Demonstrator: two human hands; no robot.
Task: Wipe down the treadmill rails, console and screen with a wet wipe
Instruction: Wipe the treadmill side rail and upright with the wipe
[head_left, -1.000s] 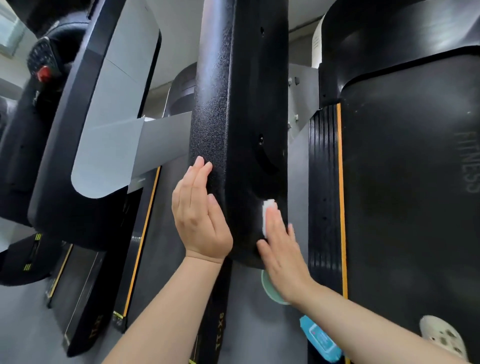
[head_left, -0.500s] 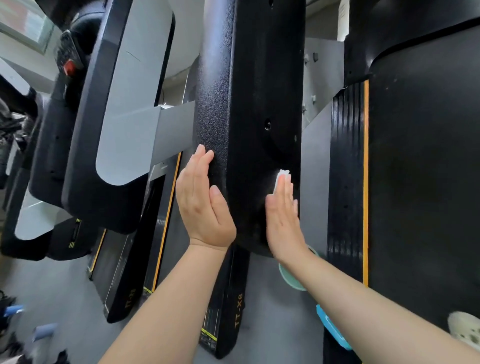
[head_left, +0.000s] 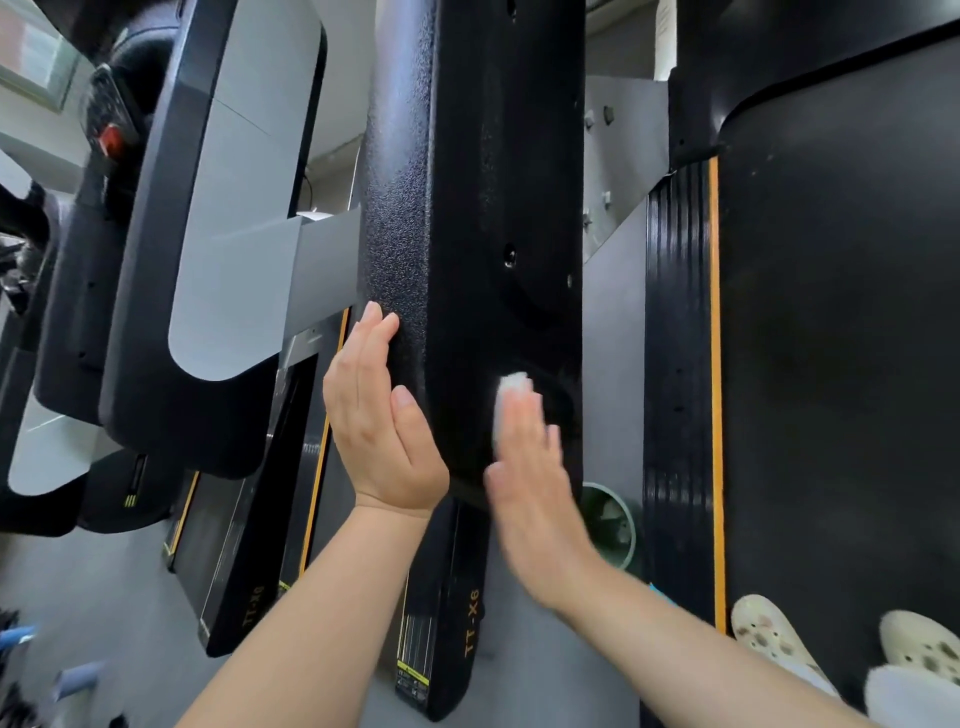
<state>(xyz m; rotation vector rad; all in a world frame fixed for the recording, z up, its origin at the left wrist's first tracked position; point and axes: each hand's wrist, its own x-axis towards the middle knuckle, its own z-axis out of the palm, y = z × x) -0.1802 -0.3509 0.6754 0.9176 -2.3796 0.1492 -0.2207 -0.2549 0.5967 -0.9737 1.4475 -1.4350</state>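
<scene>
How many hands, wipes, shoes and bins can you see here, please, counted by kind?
Hands: 2, left hand and right hand
Wipes: 1, white wipe
Shoes: 2, near shoe and far shoe
Bins: 1, green bin
Total: 6

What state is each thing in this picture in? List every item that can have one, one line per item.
left hand: flat, fingers straight, resting on the black rail's side.
right hand: flat, pressing the wipe to the rail; blurred.
wet wipe: bunched under the fingertips, white tip showing.
black rail: upright in the view, touched by both hands.
green bin: on the floor, open-topped.
</scene>
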